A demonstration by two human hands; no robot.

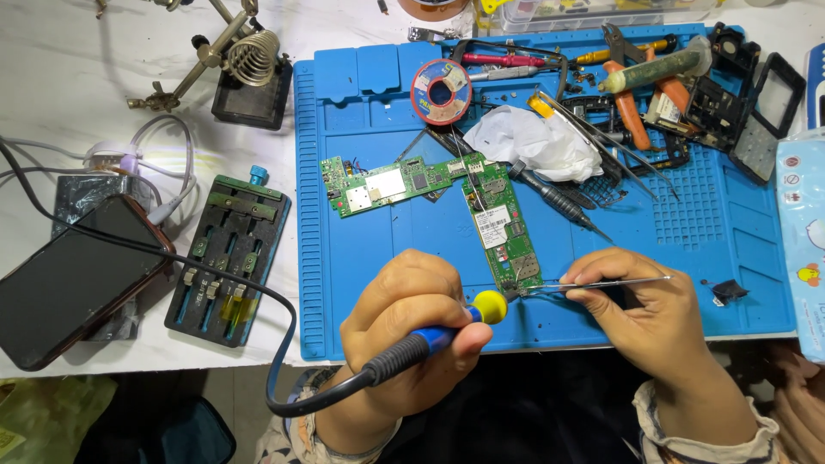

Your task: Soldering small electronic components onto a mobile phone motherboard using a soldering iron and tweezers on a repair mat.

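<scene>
Left hand [412, 331] is gripping a soldering iron [447, 326] by its blue handle, fingers curled shut around it, yellow collar pointing right toward the lower end of a green circuit board [503, 236]. Black cord [215, 271] is running from the iron's back end, looping under the left wrist and off to the far left. Right hand [640, 314] is pinching a pair of tweezers [593, 285], thumb and fingers closed on them, tips pointing left and meeting the iron's tip at the board's lower edge, right between the two hands. Board is lying on a blue work mat [378, 258], running up and away from the hands. A second green board [387, 185] is lying above the left hand, touching or overlapping the first one at its top, cannot tell which. Solder spool [441, 92] is sitting further up from the left hand. White crumpled tissue [528, 142] and a dark screwdriver [559, 202] are lying above the right hand. Orange-handled pliers [632, 103] are lying well beyond the right hand. Left of the left hand, off the mat, a board clamp [228, 258] and a dark phone [73, 279] are resting; iron stand [249, 73] is at far upper left.
</scene>
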